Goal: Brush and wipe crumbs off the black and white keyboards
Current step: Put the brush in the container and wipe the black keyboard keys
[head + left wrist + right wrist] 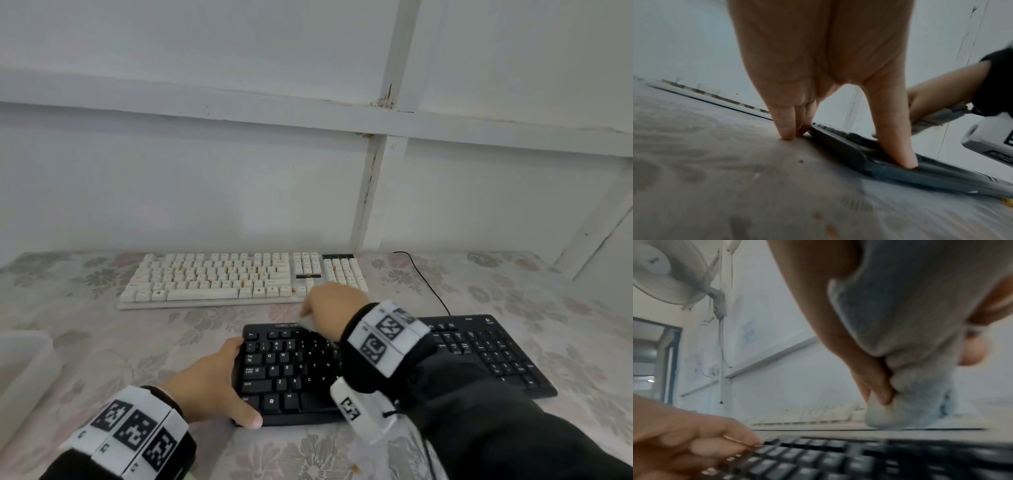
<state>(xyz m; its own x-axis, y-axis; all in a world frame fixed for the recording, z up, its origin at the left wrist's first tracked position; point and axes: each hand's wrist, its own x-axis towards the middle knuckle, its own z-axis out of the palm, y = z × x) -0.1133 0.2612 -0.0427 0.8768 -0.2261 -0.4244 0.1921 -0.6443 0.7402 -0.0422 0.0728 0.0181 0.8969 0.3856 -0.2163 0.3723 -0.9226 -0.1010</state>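
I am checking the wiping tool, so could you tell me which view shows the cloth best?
The right wrist view: the grey cloth fills it, bunched in the right hand. Head view shows a sliver; left wrist view a blurred strip.

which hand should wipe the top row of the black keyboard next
Right. The right hand already grips the cloth just above the far edge of the black keyboard, while the left hand is busy bracing the keyboard's left end.
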